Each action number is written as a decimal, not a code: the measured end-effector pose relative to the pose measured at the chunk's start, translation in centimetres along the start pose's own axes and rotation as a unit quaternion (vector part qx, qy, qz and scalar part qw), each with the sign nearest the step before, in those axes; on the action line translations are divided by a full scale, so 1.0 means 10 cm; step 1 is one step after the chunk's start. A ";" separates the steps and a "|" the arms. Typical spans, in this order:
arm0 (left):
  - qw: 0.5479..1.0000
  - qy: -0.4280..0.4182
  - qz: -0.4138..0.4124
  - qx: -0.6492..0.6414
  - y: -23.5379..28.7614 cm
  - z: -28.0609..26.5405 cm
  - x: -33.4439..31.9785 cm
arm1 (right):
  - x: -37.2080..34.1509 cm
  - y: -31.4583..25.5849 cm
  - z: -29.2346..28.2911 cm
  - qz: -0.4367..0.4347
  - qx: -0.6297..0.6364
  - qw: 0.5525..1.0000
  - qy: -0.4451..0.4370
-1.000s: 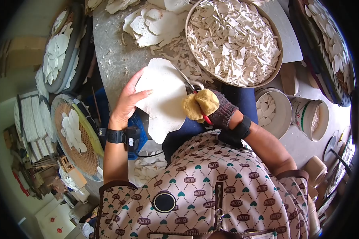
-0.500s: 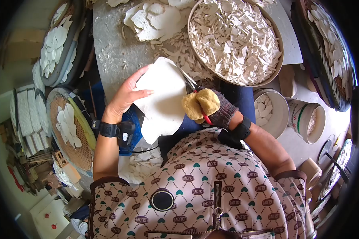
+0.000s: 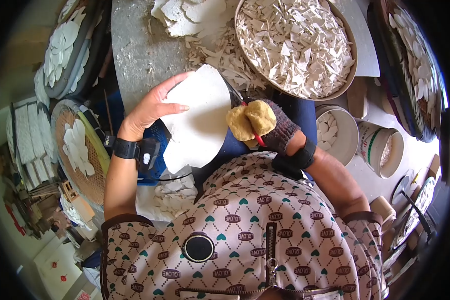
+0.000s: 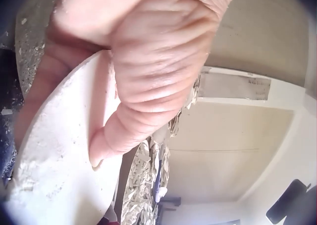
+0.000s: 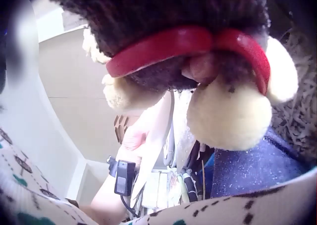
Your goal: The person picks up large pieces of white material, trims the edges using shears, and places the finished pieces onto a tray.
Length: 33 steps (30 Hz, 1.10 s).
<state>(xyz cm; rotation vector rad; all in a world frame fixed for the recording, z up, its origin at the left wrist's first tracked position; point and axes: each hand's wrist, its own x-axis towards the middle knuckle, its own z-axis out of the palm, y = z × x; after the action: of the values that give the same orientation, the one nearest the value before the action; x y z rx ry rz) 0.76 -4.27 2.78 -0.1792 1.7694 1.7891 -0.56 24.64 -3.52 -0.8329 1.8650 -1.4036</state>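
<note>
My bare left hand point(image 3: 157, 106) grips a flat, white, irregular sheet point(image 3: 197, 120) at its left edge. The thumb lies on the upper face and the other fingers go behind it, as the left wrist view of the sheet point(image 4: 59, 155) also shows. My right hand point(image 3: 281, 131), in a dark knitted glove, holds scissors with red handles point(image 5: 163, 48). Yellow spongy padding point(image 3: 242, 125) is wrapped around the handles. The scissor blades point(image 3: 233, 89) lie along the sheet's upper right edge, partly hidden by it.
A round tray point(image 3: 354, 65) heaped with white fragments sits on the metal table point(image 3: 135, 50), beside larger white pieces point(image 3: 192, 17). Two buckets point(image 3: 352, 135) point(image 3: 400, 155) stand at the right. A woven tray point(image 3: 67, 172) and a blue basket point(image 3: 157, 132) are at the left.
The sheet and my left hand have shifted slightly left and up in the head view. The scissor blades, more visible before, now show less beside the sheet. My right hand has barely moved.
</note>
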 end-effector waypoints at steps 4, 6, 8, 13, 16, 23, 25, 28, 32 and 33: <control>1.000 0.014 0.019 0.009 0.08 0.04 -0.01 | 0.02 0.13 0.07 -0.046 0.041 0.997 0.042; 1.000 0.003 0.024 0.012 0.10 0.04 -0.02 | 0.04 0.16 0.09 -0.105 0.046 0.992 0.053; 0.999 -0.015 0.037 0.023 0.10 0.05 -0.01 | 0.02 0.12 0.08 -0.094 0.032 0.994 0.042; 0.997 -0.059 0.040 0.040 0.09 0.04 0.00 | -0.05 -0.06 0.00 -0.006 0.187 0.982 0.019; 0.993 -0.082 0.037 0.074 0.06 -0.06 0.02 | -0.10 0.03 0.06 0.072 0.383 0.921 0.014; 0.993 -0.102 0.017 0.060 0.10 -0.09 -0.02 | -0.13 0.18 0.16 0.054 0.226 0.972 0.047; 0.989 -0.123 0.030 0.076 0.15 -0.06 0.00 | -0.12 0.23 0.21 0.050 0.208 0.973 0.082; 0.981 -0.160 0.034 0.102 0.22 0.07 0.00 | -0.04 -0.18 -0.04 0.031 0.141 0.990 0.005; 0.985 -0.141 0.079 0.054 0.19 -0.01 -0.10 | 0.04 -0.35 -0.03 -0.118 -0.258 0.953 0.104; 0.986 -0.143 0.062 -0.067 0.14 -0.17 -0.24 | 0.04 -0.30 -0.07 -0.153 -0.331 0.924 0.118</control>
<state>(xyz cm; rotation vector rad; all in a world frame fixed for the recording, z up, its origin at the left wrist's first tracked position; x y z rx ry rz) 1.47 -6.56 5.04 0.1313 1.4869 1.9161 -1.04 23.97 -0.52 -1.3789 2.5410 -1.0686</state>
